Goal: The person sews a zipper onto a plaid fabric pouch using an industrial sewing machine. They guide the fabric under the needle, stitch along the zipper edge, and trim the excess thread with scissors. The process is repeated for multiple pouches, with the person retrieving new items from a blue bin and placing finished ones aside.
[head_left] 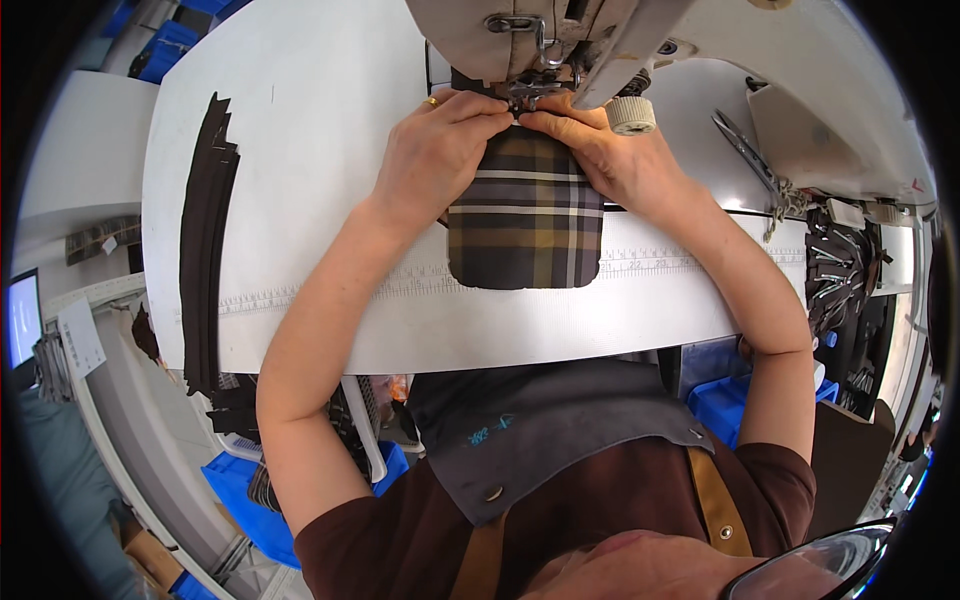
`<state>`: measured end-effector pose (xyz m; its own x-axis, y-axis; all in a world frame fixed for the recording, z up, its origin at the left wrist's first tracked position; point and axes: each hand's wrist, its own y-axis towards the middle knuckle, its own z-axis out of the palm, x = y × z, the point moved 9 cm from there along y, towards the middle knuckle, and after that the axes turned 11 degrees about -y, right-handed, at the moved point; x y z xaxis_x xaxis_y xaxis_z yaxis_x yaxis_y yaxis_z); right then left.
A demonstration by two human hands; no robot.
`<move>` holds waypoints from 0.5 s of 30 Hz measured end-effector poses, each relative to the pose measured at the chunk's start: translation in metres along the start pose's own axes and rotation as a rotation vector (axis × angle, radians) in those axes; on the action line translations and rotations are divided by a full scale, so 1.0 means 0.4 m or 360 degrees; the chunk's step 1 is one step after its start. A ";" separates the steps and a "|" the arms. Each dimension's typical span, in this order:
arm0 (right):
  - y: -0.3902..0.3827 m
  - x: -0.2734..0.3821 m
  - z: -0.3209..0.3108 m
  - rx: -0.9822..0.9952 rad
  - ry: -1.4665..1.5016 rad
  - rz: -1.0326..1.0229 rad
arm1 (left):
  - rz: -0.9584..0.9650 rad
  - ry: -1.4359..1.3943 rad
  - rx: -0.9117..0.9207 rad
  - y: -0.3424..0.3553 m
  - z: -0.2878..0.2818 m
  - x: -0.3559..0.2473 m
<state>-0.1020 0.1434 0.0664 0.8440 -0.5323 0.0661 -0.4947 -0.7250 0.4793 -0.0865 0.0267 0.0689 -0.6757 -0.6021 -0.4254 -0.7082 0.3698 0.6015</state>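
Note:
A plaid fabric piece in dark brown, tan and white, with rounded near corners, lies on the white sewing table. Its far edge reaches the presser foot of a sewing machine. My left hand, with a ring on one finger, pinches the fabric just left of the foot. From the other side, my right hand has its thumb and fingers closed on the fabric close to the foot. The fingertips nearly meet there, and they partly hide the cloth's far edge and the needle area.
Long dark fabric strips lie at the table's left. Scissors rest under the machine arm at right, beside a tangle of thread. A bundle of dark pieces with zippers hangs at the right edge. Blue bins stand below the table.

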 end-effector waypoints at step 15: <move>0.005 -0.007 -0.004 -0.0020 0.0030 -0.0007 | 0.0025 0.0040 0.0009 0.006 0.003 -0.002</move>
<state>-0.1050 0.1440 0.0685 0.8498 -0.5208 0.0805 -0.4886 -0.7214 0.4907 -0.0878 0.0288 0.0698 -0.6815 -0.6136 -0.3988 -0.6987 0.3835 0.6039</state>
